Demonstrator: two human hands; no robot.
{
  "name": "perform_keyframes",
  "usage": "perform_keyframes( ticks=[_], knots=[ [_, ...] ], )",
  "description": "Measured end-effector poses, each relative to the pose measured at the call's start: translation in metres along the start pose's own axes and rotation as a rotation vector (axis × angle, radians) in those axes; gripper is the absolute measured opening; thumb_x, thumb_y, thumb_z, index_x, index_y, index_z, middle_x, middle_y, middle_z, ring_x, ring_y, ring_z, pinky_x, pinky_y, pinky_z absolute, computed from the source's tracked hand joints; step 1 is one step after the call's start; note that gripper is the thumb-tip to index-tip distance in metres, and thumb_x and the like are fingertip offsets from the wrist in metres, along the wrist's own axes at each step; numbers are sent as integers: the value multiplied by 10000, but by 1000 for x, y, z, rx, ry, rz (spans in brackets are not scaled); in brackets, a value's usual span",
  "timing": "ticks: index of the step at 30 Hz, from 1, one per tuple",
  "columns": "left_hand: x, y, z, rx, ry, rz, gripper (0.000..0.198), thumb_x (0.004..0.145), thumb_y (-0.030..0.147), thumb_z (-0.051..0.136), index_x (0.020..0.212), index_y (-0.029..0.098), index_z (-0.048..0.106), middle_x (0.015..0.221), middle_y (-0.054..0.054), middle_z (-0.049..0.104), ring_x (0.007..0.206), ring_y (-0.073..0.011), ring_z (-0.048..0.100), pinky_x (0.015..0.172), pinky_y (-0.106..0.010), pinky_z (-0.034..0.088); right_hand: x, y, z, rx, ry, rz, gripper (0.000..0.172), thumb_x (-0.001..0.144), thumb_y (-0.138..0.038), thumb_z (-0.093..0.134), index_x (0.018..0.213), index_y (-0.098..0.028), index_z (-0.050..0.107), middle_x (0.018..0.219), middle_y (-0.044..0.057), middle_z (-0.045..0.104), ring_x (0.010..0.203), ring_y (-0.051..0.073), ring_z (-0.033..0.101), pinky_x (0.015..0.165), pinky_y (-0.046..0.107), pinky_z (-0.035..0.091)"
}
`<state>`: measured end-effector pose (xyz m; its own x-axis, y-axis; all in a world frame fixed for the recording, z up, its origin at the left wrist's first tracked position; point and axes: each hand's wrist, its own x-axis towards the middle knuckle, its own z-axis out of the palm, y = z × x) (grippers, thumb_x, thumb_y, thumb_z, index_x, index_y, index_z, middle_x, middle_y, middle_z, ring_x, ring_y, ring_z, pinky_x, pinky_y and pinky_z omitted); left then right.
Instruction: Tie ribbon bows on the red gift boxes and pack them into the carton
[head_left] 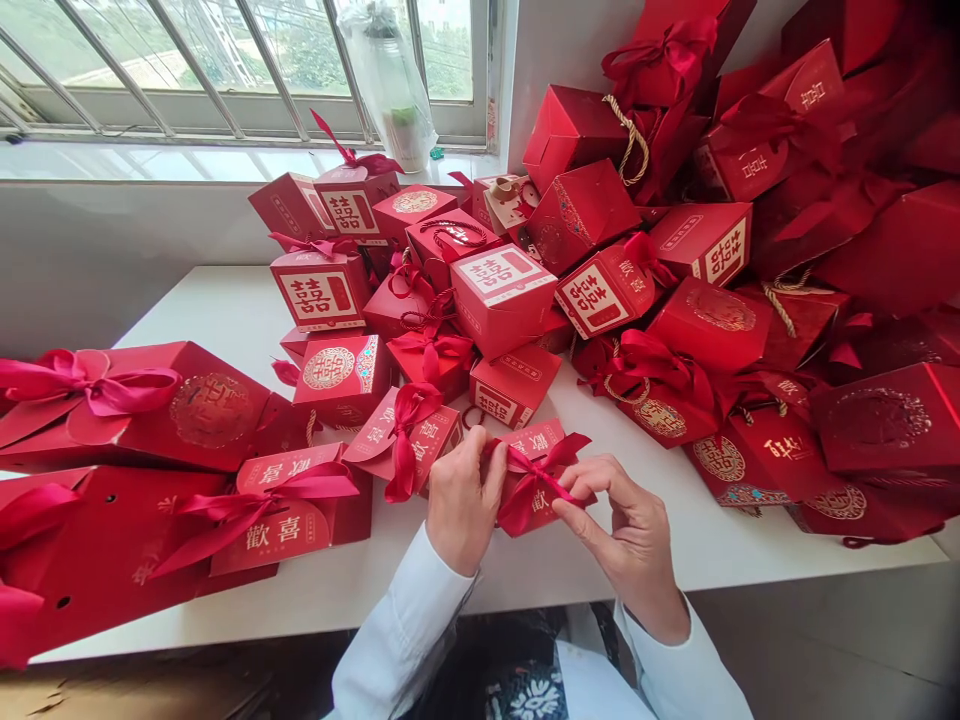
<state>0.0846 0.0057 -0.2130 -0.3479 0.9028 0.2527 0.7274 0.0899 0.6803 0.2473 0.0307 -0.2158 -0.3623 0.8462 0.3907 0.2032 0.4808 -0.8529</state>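
Close to the table's front edge stands a small red gift box [545, 436] with gold lettering, a red ribbon [540, 474] tied in a bow on its top. My left hand [463, 498] pinches the bow at its left side, thumb and forefinger together. On the other side my right hand [628, 535] pinches a ribbon loop between thumb and fingers. The bow's knot lies between the two hands. Just left of my left hand, another red box [442, 428] carries its own ribbon bow [409, 430]. Part of the held box is hidden by ribbon and fingers.
Many red boxes [502, 290] are heaped behind my hands and piled high at the right [810, 200]. Larger ribboned boxes [217, 410] lie at the left of the white table [195, 310]. A bagged bottle [397, 100] stands on the sill by the barred window.
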Motion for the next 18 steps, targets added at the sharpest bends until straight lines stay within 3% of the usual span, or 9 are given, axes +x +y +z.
perform_keyframes(
  ticks=[9,13,16,18],
  knots=[
    [1,-6,4,-12,-29,-5,208,908,251,404,708,202,436,618,36,528,555,-114,515,580,-228,381,3,2,-1,-129,-50,88,133,866,-279,554,758,-215,513,684,-34,532,597,98,487,561,210,436],
    [0,-4,-4,-65,49,-13,93,902,278,468,894,192,503,689,28,538,592,-113,527,604,-230,428,5,-4,1,-158,-46,126,140,873,-293,537,757,-216,520,683,-26,544,598,103,499,563,214,448],
    [-3,5,-19,-73,166,119,230,882,276,532,1098,195,533,871,-28,556,747,-138,553,681,-256,467,4,-6,3,-77,-17,180,99,862,-300,549,810,-218,531,702,-23,570,601,105,525,560,215,466],
    [-4,13,-25,-73,126,291,212,857,264,583,1066,230,597,963,-49,562,897,-173,541,780,-291,474,3,-5,4,15,1,215,105,849,-306,569,898,-219,535,757,-11,594,646,114,563,573,219,487]
  ],
)
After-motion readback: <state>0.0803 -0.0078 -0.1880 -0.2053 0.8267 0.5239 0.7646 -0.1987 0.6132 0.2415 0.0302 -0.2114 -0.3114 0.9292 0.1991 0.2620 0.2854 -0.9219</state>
